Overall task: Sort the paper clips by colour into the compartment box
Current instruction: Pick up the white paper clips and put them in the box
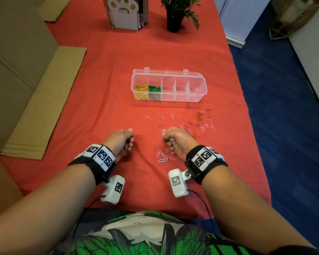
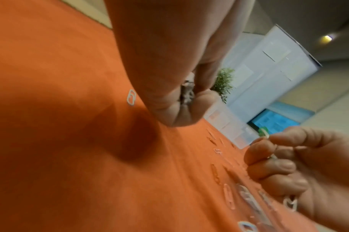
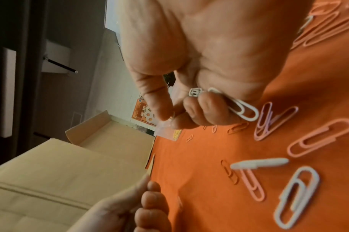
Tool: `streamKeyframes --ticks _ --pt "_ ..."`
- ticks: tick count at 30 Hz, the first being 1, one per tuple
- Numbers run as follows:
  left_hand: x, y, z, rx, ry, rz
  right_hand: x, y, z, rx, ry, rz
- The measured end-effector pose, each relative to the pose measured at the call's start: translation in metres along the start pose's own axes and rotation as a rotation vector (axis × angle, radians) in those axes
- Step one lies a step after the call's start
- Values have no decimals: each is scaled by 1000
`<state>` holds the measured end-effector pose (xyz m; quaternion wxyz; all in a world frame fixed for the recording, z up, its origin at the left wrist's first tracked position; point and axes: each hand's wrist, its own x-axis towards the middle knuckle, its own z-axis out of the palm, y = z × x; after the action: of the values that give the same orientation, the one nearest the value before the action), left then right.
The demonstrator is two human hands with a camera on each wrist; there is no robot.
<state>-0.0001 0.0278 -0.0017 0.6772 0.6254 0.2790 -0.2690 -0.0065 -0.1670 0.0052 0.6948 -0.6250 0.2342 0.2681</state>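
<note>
1. The table (image 1: 118, 70) is covered with a red cloth, and both my arms reach over it from the near edge.
2. The compartment box (image 1: 195, 97) is clear plastic with its lid open. It stands in the middle of the table, well apart from my hands, on the far side of the loose clips.
3. My right hand (image 1: 180, 142) is near the table, with the fingers (image 3: 207, 109) curled. They hold a small bunch of white paper clips (image 3: 243, 108); one clip sticks out below the fingers.
4. My left hand (image 1: 119, 142) is beside it, to the left, also with curled fingers. Something small and grey, maybe a few clips, sits between the fingers and the palm (image 2: 186, 95), but the picture is too blurred to be sure.
5. The yellow clips (image 1: 141, 92) fill the leftmost compartment of the box.
6. The green clips (image 1: 154, 91) lie in the compartment next to it. The three other compartments show only the red cloth through the plastic.
7. The loose clips (image 1: 203, 124), pink, white and some orange, lie scattered on the cloth between the box and my right hand, and a few lie just under that hand.
</note>
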Motion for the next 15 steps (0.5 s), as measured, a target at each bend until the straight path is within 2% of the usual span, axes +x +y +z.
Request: streamKeyframes --ticks 3,6,8,12,15 --pt "7 1 -5 206 140 108 -1 1 -4 35 -13 -2" --pt "10 7 -16 666 342 200 -2 3 -8 130 -27 20" --pt "6 7 -21 915 459 241 -2 5 -9 91 -21 31" --pt "0 -2 -26 1097 515 271 -2 10 -5 -96 -10 -11" --pt "0 -8 -29 1149 515 257 -4 17 -3 -274 12 -28"
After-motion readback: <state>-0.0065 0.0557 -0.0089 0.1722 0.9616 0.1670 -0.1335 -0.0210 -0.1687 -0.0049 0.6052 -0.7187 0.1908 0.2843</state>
